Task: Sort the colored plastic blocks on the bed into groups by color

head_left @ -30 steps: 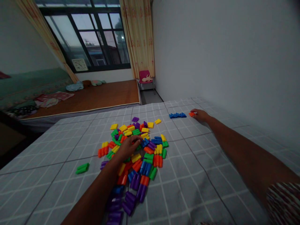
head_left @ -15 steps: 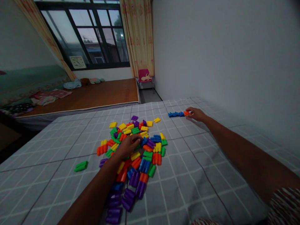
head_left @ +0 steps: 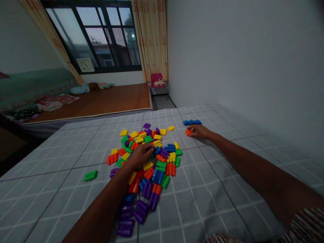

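Observation:
My right hand [head_left: 198, 131] pinches an orange toy block [head_left: 188, 132] low over the sheet, just in front of a row of blue toy blocks [head_left: 192, 122]. At the middle of a loose heap of mixed toy blocks [head_left: 162, 164], my left hand [head_left: 144, 154] has its fingers curled around a blue toy block [head_left: 157, 151]. The fingertips partly hide that piece. Purple, green, yellow, orange and blue blocks lie around and under my left forearm, which covers part of the heap.
A grey checked sheet [head_left: 202, 202] covers the surface under the blocks. One green block [head_left: 90, 175] lies apart on the left. A wall [head_left: 240, 67] runs along the right side. Beyond are a bed with a brown mat [head_left: 116, 99] and a pink chair [head_left: 157, 79].
My right hand has moved left and nearer to me with the orange block, from the right end of the blue row to in front of it. My left hand stays at the heap.

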{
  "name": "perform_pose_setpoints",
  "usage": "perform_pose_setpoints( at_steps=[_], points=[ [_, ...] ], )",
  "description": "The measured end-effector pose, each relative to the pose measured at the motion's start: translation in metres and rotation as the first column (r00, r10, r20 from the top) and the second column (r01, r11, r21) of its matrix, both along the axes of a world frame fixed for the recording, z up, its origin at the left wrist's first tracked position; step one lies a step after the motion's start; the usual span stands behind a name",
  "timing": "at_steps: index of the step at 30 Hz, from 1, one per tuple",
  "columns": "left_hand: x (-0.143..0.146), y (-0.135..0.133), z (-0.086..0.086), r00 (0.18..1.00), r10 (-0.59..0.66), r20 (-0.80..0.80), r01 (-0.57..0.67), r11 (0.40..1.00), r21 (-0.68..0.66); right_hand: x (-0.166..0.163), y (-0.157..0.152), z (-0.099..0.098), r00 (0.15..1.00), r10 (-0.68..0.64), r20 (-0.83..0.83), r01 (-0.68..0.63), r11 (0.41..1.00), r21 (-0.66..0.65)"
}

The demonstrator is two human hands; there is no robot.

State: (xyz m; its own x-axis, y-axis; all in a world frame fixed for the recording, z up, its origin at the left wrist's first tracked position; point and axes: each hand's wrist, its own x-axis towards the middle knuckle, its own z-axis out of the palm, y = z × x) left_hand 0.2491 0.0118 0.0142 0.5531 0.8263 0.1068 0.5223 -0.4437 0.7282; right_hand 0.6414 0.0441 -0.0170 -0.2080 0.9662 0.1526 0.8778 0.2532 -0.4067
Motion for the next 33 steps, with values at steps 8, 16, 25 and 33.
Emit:
perform_pose_setpoints(
  at_steps=[8, 16, 25, 33],
  points=[
    [-0.003, 0.005, -0.008, 0.999, -0.036, -0.015, 0.037, 0.999, 0.025, 0.006, -0.002, -0.004, 1.000, -0.021, 0.002, 0.021, 1.000, 0.008],
    [-0.003, 0.006, -0.012, 0.998, -0.057, 0.006, 0.057, 0.997, 0.050, 0.001, -0.006, 0.002, 0.998, -0.052, 0.033, 0.053, 0.999, -0.006],
    [-0.007, -0.002, 0.018, 0.993, -0.100, -0.058, 0.105, 0.991, 0.085, -0.001, -0.010, 0.051, 0.985, -0.001, 0.172, 0.003, 1.000, -0.010],
    [-0.035, 0.021, 0.026, 0.987, 0.153, 0.046, -0.158, 0.976, 0.147, -0.154, 0.017, 0.058, 0.928, 0.314, 0.200, -0.358, 0.901, 0.247]
  ],
)
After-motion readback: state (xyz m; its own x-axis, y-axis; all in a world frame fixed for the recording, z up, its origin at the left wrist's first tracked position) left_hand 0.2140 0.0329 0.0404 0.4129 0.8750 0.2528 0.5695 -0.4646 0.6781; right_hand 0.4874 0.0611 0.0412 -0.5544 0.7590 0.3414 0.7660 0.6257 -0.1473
